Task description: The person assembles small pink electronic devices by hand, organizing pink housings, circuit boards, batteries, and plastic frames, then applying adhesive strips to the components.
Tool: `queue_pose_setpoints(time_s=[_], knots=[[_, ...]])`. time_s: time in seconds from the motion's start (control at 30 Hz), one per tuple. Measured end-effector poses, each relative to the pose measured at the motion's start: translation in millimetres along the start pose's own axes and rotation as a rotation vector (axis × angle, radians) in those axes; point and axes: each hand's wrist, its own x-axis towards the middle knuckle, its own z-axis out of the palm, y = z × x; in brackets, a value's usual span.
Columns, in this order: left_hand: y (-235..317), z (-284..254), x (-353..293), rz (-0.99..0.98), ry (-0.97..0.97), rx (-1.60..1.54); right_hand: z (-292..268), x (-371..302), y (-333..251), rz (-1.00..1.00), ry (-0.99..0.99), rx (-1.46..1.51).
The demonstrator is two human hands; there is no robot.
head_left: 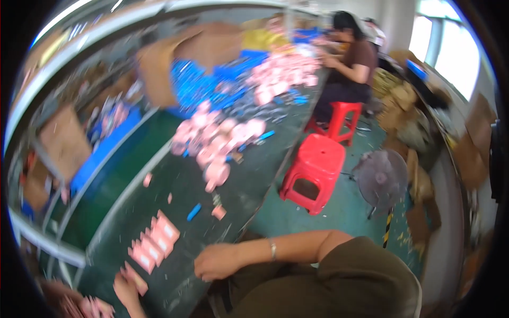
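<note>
**Head view: pink cards being laid out on a dark desk**

The head view is blurred by motion. The left hand (126, 289), at the lower left, holds a pink card (137, 279) at the near edge of the dark green desk (175, 185); its fingers seem to pinch the card, though the blur hides the exact grip. The right hand (216, 262) rests on the desk edge nearby, fingers curled loosely and holding nothing that I can make out. Just beyond the left hand lies a row of pink cards (154, 241), overlapping side by side. Farther up the desk sits a heap of pink pieces (217, 140). A red stool (314, 172) stands beside the desk.

To lay the card well, I judge it should go flat against the row's near end, edges in line, with the right hand steadying the neighbours.
</note>
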Motion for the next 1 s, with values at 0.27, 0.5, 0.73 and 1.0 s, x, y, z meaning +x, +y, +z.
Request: queue_pose_setpoints(time_s=[0.27,0.5,0.73,1.0], knots=[[31.0,-2.9,7.4,-0.088,-0.024,-0.110,-26.1,17.9,3.9,0.039,0.016,-0.039],[34.7,3.1,15.8,-0.104,-0.071,-0.186,-34.3,76.5,12.1,-0.092,-0.048,-0.011],[44.0,-24.1,7.1,0.064,-0.064,-0.387,-39.0,135.7,48.0,-0.165,-0.021,-0.058],[45.7,-12.7,-26.6,0.447,-0.057,-0.329,12.7,203.8,58.2,-0.426,-0.110,-0.320]])
